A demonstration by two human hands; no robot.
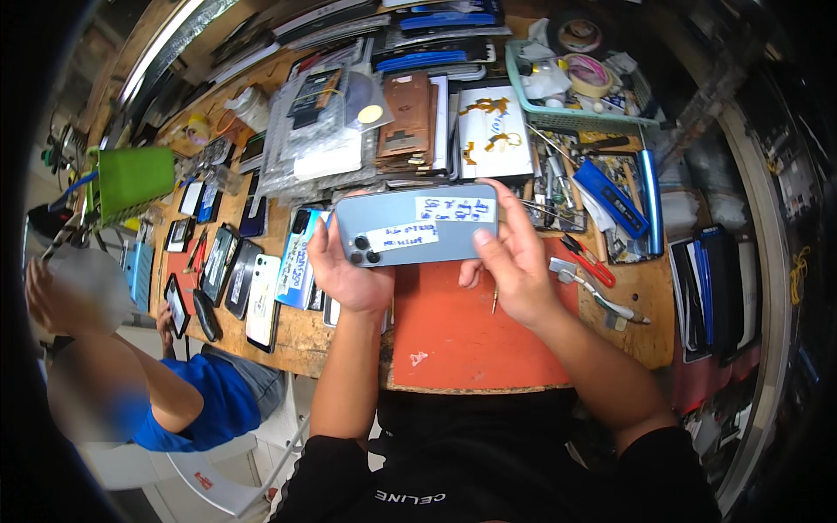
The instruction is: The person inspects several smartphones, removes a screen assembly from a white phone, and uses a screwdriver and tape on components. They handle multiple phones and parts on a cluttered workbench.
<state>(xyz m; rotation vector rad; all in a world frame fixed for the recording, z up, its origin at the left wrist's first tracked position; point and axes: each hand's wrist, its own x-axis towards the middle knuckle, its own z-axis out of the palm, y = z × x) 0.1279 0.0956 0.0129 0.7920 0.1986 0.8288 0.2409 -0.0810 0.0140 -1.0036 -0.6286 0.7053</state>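
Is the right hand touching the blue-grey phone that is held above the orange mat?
Touching. In the head view the right hand holds the right end of the blue-grey phone, thumb on its back and fingers curled over its top corner.

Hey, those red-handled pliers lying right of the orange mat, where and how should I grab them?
Grip the red-handled pliers by their two red handles, coming from above with the right hand: they lie flat on the bench, handles spread toward the right.

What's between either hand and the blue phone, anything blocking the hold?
Nothing visible. The left hand grips the blue phone at its camera end and the right hand holds the other end, both in direct contact, above the orange mat.
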